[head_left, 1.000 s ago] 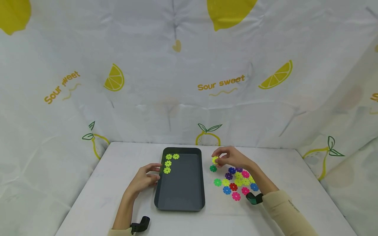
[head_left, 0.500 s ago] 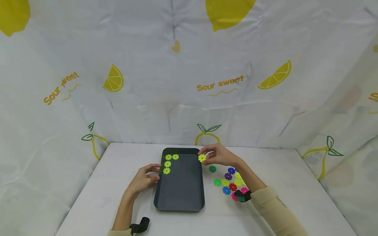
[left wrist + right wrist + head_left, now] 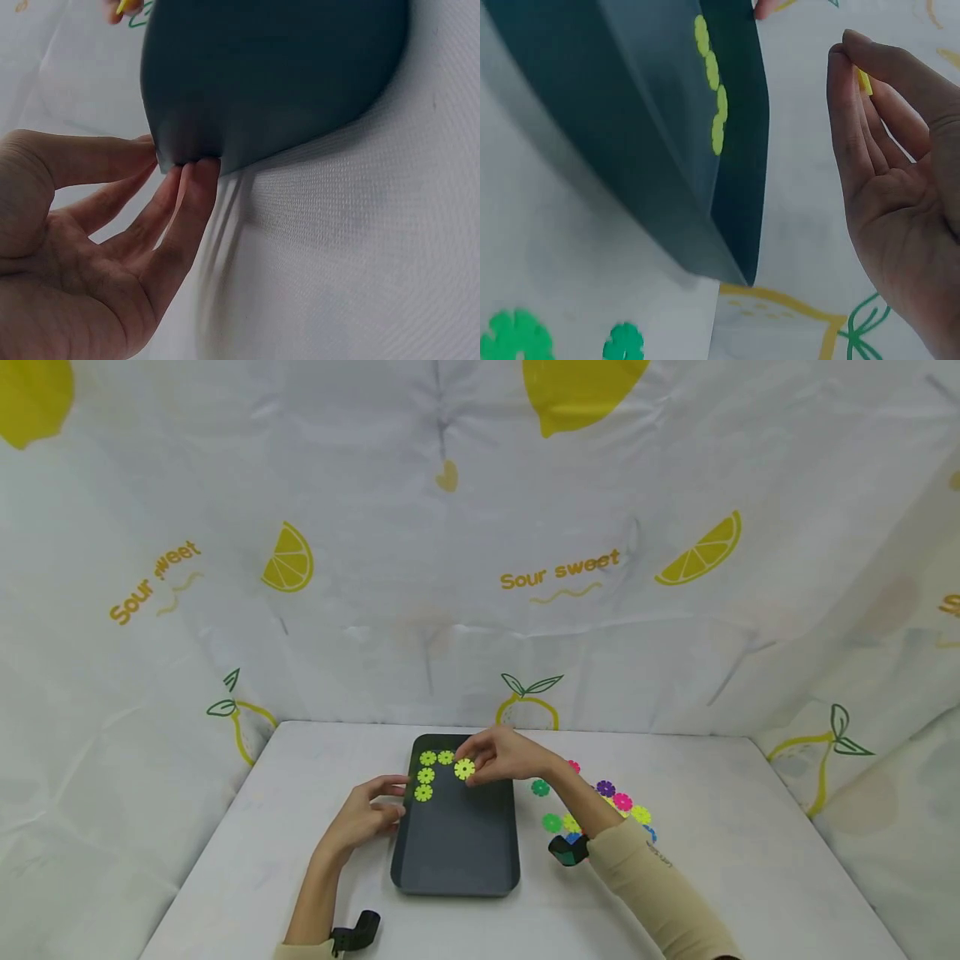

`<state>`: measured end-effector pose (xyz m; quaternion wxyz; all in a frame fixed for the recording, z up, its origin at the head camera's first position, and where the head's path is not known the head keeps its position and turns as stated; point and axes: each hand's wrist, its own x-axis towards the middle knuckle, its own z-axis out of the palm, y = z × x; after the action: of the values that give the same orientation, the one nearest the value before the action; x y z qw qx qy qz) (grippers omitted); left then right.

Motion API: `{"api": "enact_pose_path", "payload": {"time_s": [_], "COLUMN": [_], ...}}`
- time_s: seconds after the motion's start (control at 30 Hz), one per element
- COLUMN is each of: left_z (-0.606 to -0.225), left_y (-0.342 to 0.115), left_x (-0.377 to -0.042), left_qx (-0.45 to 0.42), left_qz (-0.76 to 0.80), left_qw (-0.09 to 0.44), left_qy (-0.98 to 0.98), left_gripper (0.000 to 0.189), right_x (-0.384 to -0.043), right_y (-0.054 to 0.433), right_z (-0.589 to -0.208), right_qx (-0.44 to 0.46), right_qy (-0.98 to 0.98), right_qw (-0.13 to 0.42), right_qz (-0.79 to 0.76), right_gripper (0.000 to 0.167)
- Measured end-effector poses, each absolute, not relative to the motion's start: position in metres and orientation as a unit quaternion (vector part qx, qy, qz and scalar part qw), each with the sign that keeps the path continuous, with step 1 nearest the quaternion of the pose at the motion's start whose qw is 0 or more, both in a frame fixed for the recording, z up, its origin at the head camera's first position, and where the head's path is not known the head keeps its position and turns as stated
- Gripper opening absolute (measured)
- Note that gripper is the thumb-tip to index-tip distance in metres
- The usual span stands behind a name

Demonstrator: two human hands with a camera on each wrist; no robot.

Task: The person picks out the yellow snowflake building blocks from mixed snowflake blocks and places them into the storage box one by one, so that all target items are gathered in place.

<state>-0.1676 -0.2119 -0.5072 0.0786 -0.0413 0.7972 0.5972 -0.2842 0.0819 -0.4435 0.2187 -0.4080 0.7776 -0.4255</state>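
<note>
My right hand (image 3: 508, 754) pinches a yellow flower-shaped plastic disc (image 3: 464, 769) between thumb and fingertips, over the far part of the dark grey tray (image 3: 457, 860). In the right wrist view only a sliver of that disc (image 3: 865, 82) shows between the fingers. Several yellow discs (image 3: 425, 775) lie inside the tray, lined up along its left side and turning the far left corner. At the tray's left rim is my left hand (image 3: 363, 818); the left wrist view shows its thumb on one side of the tray wall (image 3: 187, 139) and curled fingers (image 3: 196, 180) on the other.
Right of the tray, loose discs in pink (image 3: 622, 802), purple (image 3: 605, 788), green (image 3: 552, 822), blue and yellow lie on the white table (image 3: 720, 827), partly hidden by the right forearm. A white lemon-print cloth (image 3: 390, 668) hangs behind the table.
My right hand has carried the yellow disc leftward from beside the loose discs, across the tray's right rim, to above the tray. The left hand stays at the left rim.
</note>
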Motion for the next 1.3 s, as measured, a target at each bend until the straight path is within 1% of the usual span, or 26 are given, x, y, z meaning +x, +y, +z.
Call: {"api": "enact_pose_path", "payload": {"time_s": [0.13, 0.37, 0.7, 0.93, 1.13, 1.3], "left_z": [-0.507, -0.505, -0.505, -0.506, -0.506, -0.506], "left_y": [-0.211, -0.212, -0.215, -0.217, -0.217, -0.216], "left_x": [-0.168, -0.169, -0.170, -0.169, -0.168, -0.168], "left_qx": [-0.043, -0.042, -0.030, -0.026, -0.026, -0.027], "left_qz": [0.596, 0.599, 0.603, 0.606, 0.607, 0.609], "left_qw": [0.080, 0.084, 0.083, 0.086, 0.086, 0.085], "left_qy": [0.798, 0.795, 0.792, 0.790, 0.789, 0.788], "left_gripper": [0.058, 0.057, 0.056, 0.056, 0.057, 0.057], "right_x": [-0.288, -0.296, -0.297, -0.295, -0.293, -0.291], "right_y": [0.062, 0.039, 0.017, 0.004, -0.002, -0.005], "right_z": [-0.445, -0.456, -0.469, -0.479, -0.487, -0.490], "right_qx": [-0.424, -0.438, -0.442, -0.444, -0.460, -0.453], "right_qy": [0.774, 0.758, 0.756, 0.749, 0.756, 0.766], "right_qw": [0.220, 0.257, 0.280, 0.307, 0.307, 0.307], "right_qz": [-0.417, -0.411, -0.393, -0.384, -0.351, -0.338], "right_gripper": [0.041, 0.044, 0.040, 0.035, 0.032, 0.029]}}
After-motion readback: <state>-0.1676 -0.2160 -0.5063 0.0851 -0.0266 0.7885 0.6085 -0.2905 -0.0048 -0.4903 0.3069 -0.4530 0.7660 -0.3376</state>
